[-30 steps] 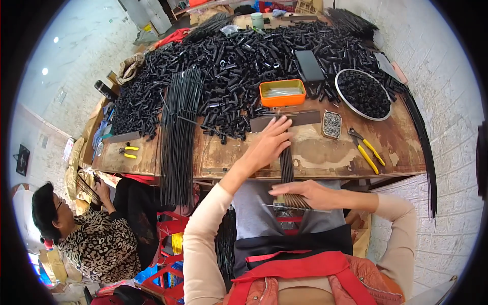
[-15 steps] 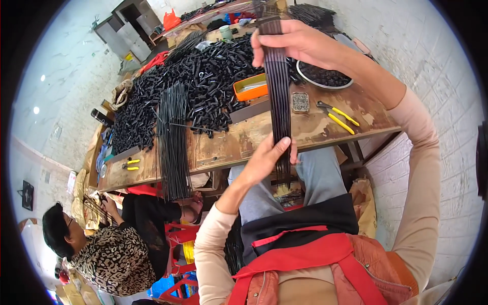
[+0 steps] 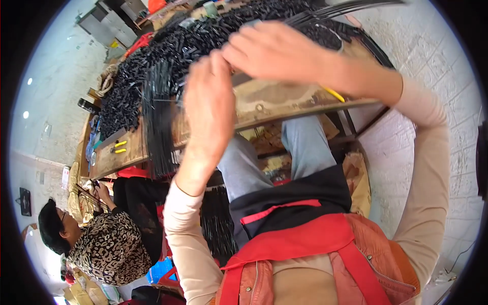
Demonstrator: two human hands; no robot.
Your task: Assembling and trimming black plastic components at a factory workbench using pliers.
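Left hand (image 3: 208, 101) up, fingers bent, right beside the curled right hand (image 3: 274, 53); grips hidden, can't tell what either holds. Beyond, rods (image 3: 345, 10) sweep rightward from behind the right hand; bunching them evenly should help.

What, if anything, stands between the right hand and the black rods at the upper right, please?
Nothing visible does: in this view, the black rods show directly beyond the right hand. Whether it grips them is hidden.
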